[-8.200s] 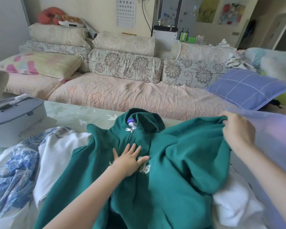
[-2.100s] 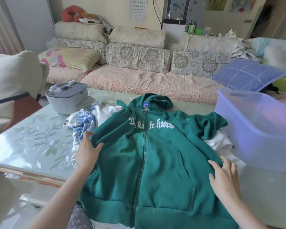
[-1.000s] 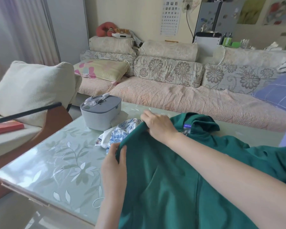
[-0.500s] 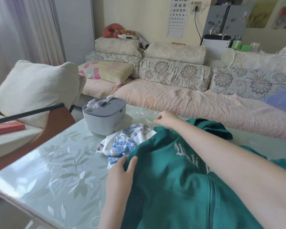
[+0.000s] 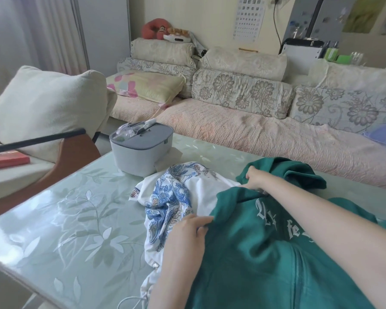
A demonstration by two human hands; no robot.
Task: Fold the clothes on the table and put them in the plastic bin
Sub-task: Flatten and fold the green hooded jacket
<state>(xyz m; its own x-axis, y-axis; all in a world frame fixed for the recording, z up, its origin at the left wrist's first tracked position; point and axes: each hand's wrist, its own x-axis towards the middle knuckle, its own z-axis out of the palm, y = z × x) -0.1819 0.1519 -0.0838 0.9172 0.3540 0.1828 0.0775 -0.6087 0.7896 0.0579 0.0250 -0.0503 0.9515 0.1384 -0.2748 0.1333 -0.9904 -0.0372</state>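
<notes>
The table [image 5: 54,219] with the leaf pattern takes most of the view. On its right part, directly before me, lies the green hoodie [image 5: 254,253], front side up, with the hood at the far end, so its long axis runs away from me. The plastic bin is not in view. To the left of the hoodie, partly under its edge, is a white and blue garment [image 5: 169,197], not yet folded.

My right hand [image 5: 254,178] reaches across the chest and grips the cloth at the far left shoulder, fingers curled in. My left hand [image 5: 185,233] is nearer to me and pinches the same left edge. This edge runs between my two hands, so I think the fold must go to my right.
</notes>
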